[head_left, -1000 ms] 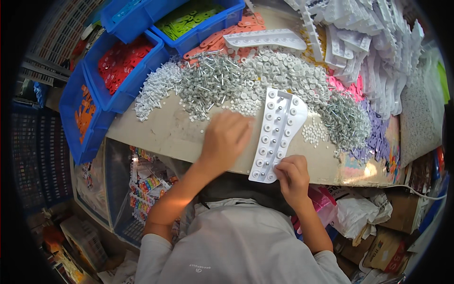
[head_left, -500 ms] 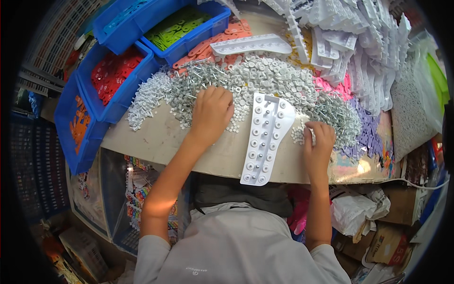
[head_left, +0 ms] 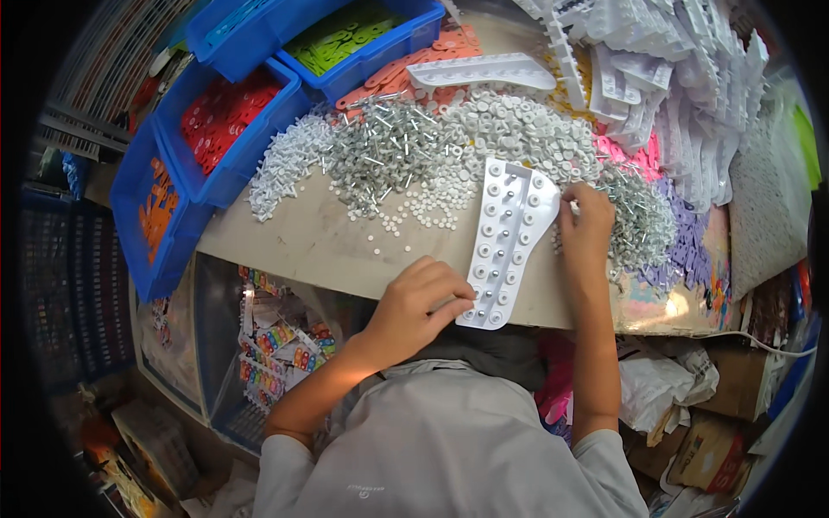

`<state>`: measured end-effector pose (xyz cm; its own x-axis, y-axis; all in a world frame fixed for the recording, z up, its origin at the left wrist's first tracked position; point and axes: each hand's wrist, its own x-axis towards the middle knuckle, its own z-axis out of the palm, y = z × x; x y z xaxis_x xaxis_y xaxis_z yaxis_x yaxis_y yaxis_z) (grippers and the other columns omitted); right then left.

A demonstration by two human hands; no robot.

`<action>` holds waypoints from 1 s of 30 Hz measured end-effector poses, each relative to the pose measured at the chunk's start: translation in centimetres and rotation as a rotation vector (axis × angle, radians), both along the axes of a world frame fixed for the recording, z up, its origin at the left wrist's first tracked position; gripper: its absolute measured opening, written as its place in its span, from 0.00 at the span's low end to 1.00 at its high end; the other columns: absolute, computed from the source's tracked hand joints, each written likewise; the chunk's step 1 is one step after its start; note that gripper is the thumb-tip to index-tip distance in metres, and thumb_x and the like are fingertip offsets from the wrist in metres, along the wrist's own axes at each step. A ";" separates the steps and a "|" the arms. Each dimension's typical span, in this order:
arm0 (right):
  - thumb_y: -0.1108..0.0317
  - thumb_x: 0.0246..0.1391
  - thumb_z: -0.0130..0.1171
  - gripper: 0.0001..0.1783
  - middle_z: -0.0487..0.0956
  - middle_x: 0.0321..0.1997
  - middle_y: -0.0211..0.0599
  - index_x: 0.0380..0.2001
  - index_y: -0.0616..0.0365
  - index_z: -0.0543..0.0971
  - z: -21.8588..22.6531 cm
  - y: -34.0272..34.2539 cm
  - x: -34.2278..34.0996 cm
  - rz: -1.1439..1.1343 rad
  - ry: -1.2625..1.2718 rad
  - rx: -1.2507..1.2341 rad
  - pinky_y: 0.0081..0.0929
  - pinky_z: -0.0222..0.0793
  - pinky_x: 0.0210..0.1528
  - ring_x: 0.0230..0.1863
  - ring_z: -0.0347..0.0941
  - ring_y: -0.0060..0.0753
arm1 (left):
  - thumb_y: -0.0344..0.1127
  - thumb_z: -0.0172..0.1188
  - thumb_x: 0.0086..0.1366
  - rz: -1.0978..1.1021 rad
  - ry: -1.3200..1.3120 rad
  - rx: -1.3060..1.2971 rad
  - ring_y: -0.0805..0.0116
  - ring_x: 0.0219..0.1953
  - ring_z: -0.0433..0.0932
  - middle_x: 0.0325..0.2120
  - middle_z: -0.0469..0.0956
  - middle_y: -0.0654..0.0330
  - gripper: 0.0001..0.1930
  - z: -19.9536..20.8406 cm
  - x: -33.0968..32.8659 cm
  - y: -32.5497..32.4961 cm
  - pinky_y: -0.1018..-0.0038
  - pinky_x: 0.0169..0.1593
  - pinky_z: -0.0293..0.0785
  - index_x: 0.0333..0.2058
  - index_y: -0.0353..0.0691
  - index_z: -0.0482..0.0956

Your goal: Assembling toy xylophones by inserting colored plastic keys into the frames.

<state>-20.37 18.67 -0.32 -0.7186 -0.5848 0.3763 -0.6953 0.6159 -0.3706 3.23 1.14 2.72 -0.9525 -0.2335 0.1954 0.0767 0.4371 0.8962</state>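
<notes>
A white plastic moulded plate point(head_left: 505, 246) lies at the table's near edge, with round white caps in two rows along its sides and metal pins down the middle. My left hand point(head_left: 416, 309) is at its lower left corner, thumb and fingertips drawn together at the end of a row; whatever they hold is too small to make out. Beside the plate's upper right edge, my right hand point(head_left: 590, 220) is closed, with a small white piece point(head_left: 575, 207) showing at its fingertips. Piles of white caps point(head_left: 527, 134) and metal pins point(head_left: 380, 155) lie beyond the plate.
Blue bins with red point(head_left: 226, 121), green point(head_left: 341, 41) and orange pieces point(head_left: 158, 207) stand at the left. More white plates point(head_left: 682, 95) are heaped at the far right. Another metal pin pile point(head_left: 639, 211) and purple pieces point(head_left: 682, 229) lie right of my right hand.
My left hand has come back from the metal pin pile to the plate's lower left corner. My right hand has moved slightly up, beside the plate's upper right edge.
</notes>
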 end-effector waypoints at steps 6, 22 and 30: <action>0.78 0.54 0.62 0.05 0.79 0.35 0.37 0.36 0.62 0.79 5.0 2.7 6.6 0.003 -0.333 -0.204 0.33 0.68 0.48 0.41 0.74 0.35 | 0.26 0.69 0.58 -0.019 0.019 0.010 0.61 0.36 0.77 0.29 0.80 0.61 0.04 -1.7 0.8 1.7 0.66 0.44 0.72 0.32 0.38 0.83; 0.80 0.48 0.67 0.09 0.77 0.34 0.39 0.33 0.62 0.78 3.7 3.0 14.8 0.129 -0.673 -0.152 0.33 0.69 0.44 0.39 0.73 0.40 | 0.28 0.70 0.57 -0.015 0.036 -0.052 0.62 0.34 0.76 0.28 0.78 0.63 0.06 -2.8 1.0 1.8 0.67 0.45 0.67 0.34 0.41 0.83; 0.81 0.45 0.69 0.11 0.76 0.34 0.38 0.33 0.61 0.79 2.0 3.2 15.1 0.284 -0.206 -0.083 0.36 0.68 0.40 0.38 0.71 0.43 | 0.29 0.72 0.55 0.010 0.204 -0.310 0.61 0.34 0.76 0.31 0.77 0.63 0.08 -3.7 1.1 2.1 0.65 0.41 0.70 0.34 0.41 0.84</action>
